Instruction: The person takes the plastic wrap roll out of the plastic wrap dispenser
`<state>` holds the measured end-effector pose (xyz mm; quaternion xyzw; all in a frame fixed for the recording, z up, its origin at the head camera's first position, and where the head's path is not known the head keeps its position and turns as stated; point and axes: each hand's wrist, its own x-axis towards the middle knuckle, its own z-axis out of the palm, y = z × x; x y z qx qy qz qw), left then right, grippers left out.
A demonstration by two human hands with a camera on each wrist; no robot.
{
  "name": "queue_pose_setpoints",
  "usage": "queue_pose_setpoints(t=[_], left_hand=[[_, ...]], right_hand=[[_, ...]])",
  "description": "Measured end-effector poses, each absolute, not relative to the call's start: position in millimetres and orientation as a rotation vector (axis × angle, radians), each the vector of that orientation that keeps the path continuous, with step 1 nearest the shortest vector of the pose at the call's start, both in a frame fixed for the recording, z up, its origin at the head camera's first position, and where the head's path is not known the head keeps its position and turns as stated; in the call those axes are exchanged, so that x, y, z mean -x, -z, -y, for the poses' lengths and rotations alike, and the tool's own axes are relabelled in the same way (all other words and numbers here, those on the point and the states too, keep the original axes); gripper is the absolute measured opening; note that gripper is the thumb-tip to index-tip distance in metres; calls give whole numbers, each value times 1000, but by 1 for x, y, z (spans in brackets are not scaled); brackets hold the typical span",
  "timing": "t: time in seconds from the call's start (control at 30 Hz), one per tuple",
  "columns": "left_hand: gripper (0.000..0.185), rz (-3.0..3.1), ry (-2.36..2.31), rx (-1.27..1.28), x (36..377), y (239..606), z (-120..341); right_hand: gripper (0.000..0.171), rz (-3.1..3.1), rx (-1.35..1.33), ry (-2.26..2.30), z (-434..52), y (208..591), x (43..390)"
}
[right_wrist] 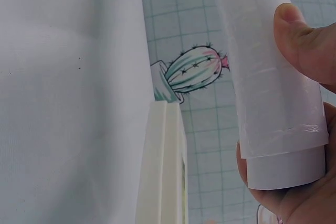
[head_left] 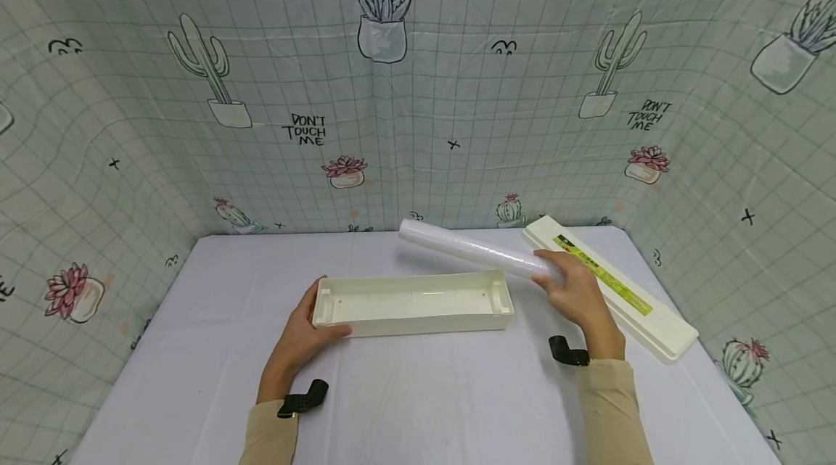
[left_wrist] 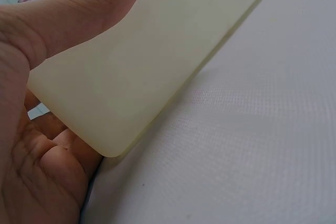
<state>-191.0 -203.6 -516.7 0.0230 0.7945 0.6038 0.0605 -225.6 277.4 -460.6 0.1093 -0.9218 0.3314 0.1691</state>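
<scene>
1. Steadying, it seems, a lidless cream plastic box (head_left: 424,325) on a white tablecloth (head_left: 405,392), the left hand (head_left: 302,332) grips its left end in the head view; the right hand (head_left: 578,291) grips one end of a plastic-film roll (head_left: 473,247), near the labelled lid (head_left: 612,284).
2. Left wrist view: the thumb (left_wrist: 89,17) lies across the box's plain outer wall.
3. Right wrist view: a white core (right_wrist: 286,170) pokes past the film, a detail the hand hides in the head view.
</scene>
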Motion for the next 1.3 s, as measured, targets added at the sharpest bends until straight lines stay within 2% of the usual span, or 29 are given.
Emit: queue_pose_setpoints(t=[1.3], left_hand=[[115, -2399, -1828, -58, 191, 515, 204]], right_hand=[[46, 2740, -75, -977, -301, 475, 227]])
